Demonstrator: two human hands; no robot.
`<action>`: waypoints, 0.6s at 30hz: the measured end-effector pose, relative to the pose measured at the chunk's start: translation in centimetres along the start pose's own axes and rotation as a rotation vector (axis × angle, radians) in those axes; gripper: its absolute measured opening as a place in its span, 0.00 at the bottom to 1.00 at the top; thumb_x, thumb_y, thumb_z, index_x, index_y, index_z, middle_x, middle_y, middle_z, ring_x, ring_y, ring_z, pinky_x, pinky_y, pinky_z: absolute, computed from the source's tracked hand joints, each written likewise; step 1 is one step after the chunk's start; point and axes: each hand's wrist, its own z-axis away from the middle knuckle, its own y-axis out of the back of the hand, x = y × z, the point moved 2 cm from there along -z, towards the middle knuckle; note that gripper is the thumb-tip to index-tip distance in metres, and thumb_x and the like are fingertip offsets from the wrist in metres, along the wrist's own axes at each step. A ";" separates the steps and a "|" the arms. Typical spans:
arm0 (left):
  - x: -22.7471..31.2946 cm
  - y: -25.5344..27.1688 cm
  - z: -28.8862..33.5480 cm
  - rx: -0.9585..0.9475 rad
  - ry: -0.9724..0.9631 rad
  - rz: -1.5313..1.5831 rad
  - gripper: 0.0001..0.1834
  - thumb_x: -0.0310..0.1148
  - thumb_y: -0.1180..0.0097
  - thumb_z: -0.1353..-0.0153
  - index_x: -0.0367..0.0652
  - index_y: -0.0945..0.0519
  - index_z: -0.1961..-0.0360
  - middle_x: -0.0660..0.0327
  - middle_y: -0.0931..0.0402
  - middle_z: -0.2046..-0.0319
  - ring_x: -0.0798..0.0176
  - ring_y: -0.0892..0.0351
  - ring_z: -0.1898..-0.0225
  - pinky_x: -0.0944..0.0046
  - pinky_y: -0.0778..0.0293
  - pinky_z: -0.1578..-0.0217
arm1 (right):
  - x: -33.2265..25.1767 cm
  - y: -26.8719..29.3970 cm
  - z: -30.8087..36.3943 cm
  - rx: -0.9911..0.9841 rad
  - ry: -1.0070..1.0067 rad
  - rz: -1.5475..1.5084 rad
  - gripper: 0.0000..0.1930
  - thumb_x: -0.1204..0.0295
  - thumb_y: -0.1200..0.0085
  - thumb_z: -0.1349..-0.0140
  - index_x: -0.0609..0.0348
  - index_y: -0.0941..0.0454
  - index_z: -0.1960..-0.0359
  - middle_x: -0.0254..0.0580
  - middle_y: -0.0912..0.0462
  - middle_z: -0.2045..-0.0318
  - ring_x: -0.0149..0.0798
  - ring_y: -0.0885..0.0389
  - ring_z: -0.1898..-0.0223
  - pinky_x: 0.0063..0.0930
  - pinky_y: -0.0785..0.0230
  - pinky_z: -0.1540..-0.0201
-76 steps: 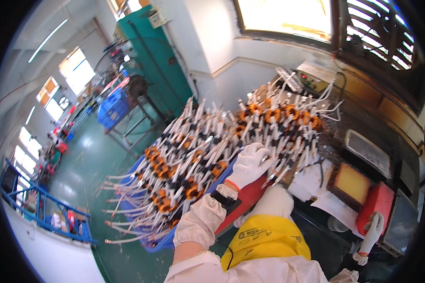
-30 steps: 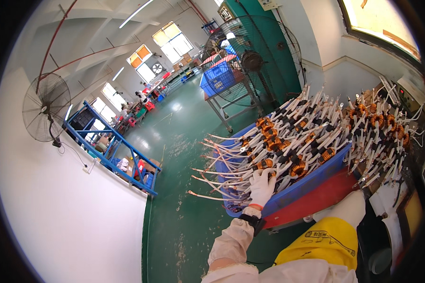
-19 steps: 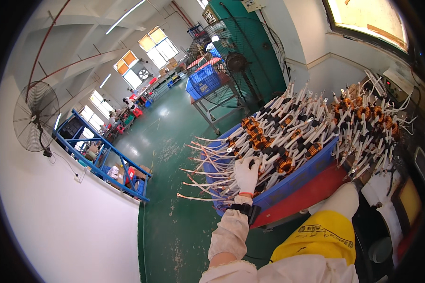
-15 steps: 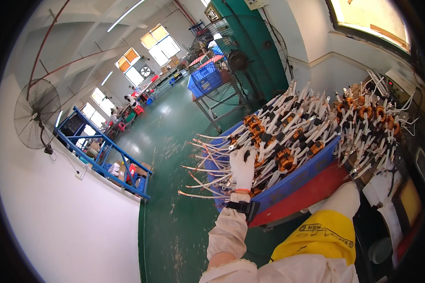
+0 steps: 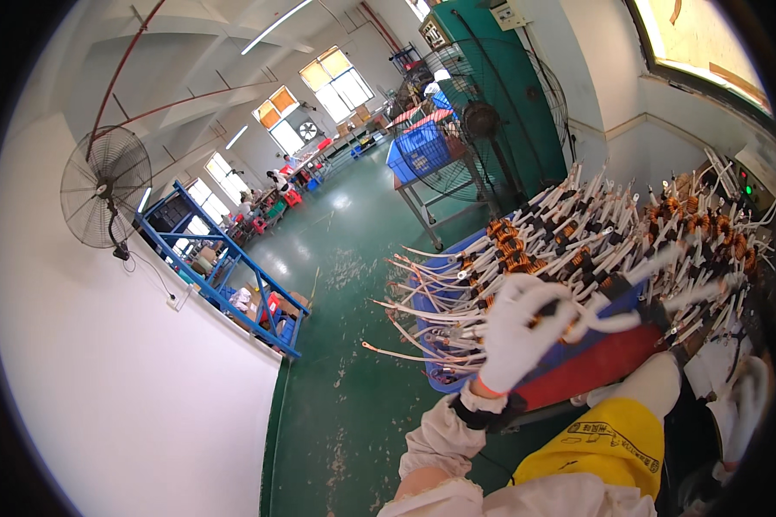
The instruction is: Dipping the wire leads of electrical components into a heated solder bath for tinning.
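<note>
Probably, the step was the taking of one piece: the left hand [image 5: 517,334] had its fingers closed around a copper coil [image 5: 571,331] with white leads [image 5: 616,324], above the near side of a blue bin [image 5: 567,353]. Further moving seemed to call for care against snagging. The right hand's [image 5: 744,403] fingers, blurred, I could not tell. A red tabletop [image 5: 599,366] carried the bin; at far left hung a fan [image 5: 103,188].

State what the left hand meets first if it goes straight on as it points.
The left hand would most likely meet the heap of coils with white leads in the blue bin, though its height above them is unclear.
</note>
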 end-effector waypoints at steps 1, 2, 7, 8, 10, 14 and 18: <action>1.9 -0.8 -0.4 -0.057 -0.038 0.071 0.09 0.25 0.38 0.55 0.44 0.19 0.68 0.62 0.28 0.71 0.63 0.28 0.66 0.66 0.31 0.66 | -0.5 -2.0 0.3 -0.017 0.261 -0.036 0.31 0.59 0.53 0.37 0.61 0.46 0.36 0.42 0.33 0.45 0.34 0.30 0.50 0.24 0.35 0.51; 2.7 -2.4 -0.2 -0.130 -0.075 0.113 0.10 0.26 0.36 0.56 0.46 0.18 0.68 0.62 0.28 0.72 0.63 0.28 0.70 0.67 0.31 0.71 | -7.9 -6.1 1.3 -0.233 0.243 -0.138 0.40 0.54 0.45 0.45 0.60 0.48 0.35 0.44 0.34 0.45 0.30 0.30 0.54 0.18 0.33 0.62; 3.8 -4.6 2.2 -0.260 -0.288 0.074 0.11 0.31 0.33 0.58 0.48 0.19 0.70 0.64 0.30 0.75 0.61 0.28 0.72 0.64 0.32 0.74 | -10.6 -14.3 1.6 -0.165 0.163 -0.653 0.36 0.53 0.42 0.45 0.58 0.43 0.40 0.49 0.34 0.46 0.40 0.27 0.52 0.27 0.29 0.58; 3.5 -5.2 2.5 -0.260 -0.271 0.108 0.12 0.31 0.33 0.59 0.48 0.19 0.70 0.64 0.30 0.75 0.61 0.28 0.73 0.64 0.33 0.75 | -10.5 -13.8 1.6 -0.131 0.163 -0.640 0.36 0.53 0.42 0.45 0.58 0.43 0.40 0.49 0.34 0.46 0.40 0.27 0.52 0.27 0.29 0.58; 3.5 -6.1 3.3 -0.268 -0.254 0.151 0.12 0.31 0.32 0.59 0.49 0.19 0.70 0.64 0.30 0.75 0.61 0.28 0.73 0.64 0.33 0.75 | -10.2 -13.3 1.6 -0.103 0.280 -0.707 0.16 0.57 0.51 0.37 0.59 0.31 0.59 0.38 0.24 0.69 0.35 0.23 0.67 0.25 0.29 0.63; 4.1 -7.3 4.2 -0.165 -0.214 0.114 0.13 0.31 0.32 0.60 0.50 0.19 0.70 0.65 0.30 0.74 0.62 0.29 0.74 0.64 0.33 0.75 | -9.9 -12.9 2.4 0.124 -0.050 -1.081 0.13 0.61 0.55 0.34 0.58 0.29 0.68 0.45 0.22 0.75 0.37 0.22 0.77 0.23 0.28 0.80; 4.9 -8.3 4.5 -0.102 -0.348 0.084 0.15 0.32 0.31 0.60 0.51 0.20 0.67 0.66 0.31 0.72 0.62 0.31 0.75 0.65 0.33 0.76 | -5.6 -11.7 1.9 0.293 -0.151 -1.183 0.16 0.58 0.55 0.35 0.59 0.29 0.62 0.43 0.22 0.73 0.36 0.23 0.76 0.24 0.27 0.78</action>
